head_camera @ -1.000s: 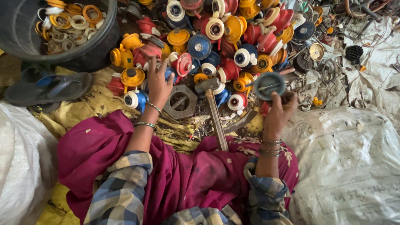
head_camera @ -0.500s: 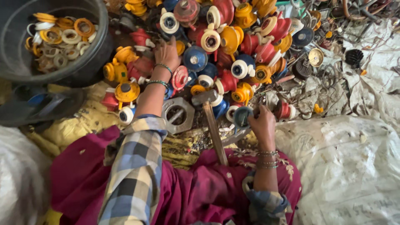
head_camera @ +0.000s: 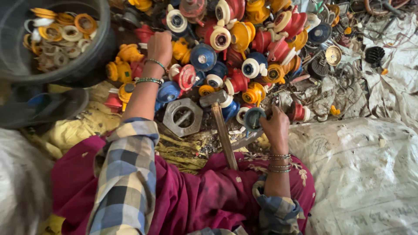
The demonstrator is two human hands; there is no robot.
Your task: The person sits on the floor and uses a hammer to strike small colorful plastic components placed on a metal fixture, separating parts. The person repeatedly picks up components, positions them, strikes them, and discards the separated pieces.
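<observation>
While our right hand (head_camera: pixel 275 126) pinches a small dark round cap (head_camera: pixel 254 118) beside the hammer (head_camera: pixel 220 122), our left hand (head_camera: pixel 159 45) curls among the heap's stiff, light-looking plastic pieces (head_camera: pixel 244 43), best gripped by their rims.

this looks like a scrap sorting workshop on the ground. a big heap of coloured plastic caps (head_camera: pixel 244 48) in red, yellow and blue covers the floor, a black tub (head_camera: pixel 87 61) holds sorted rings, a hammer (head_camera: pixel 220 117) lies beside a large metal nut (head_camera: pixel 183 116), and worn white sacks (head_camera: pixel 365 174) are spread around.
</observation>
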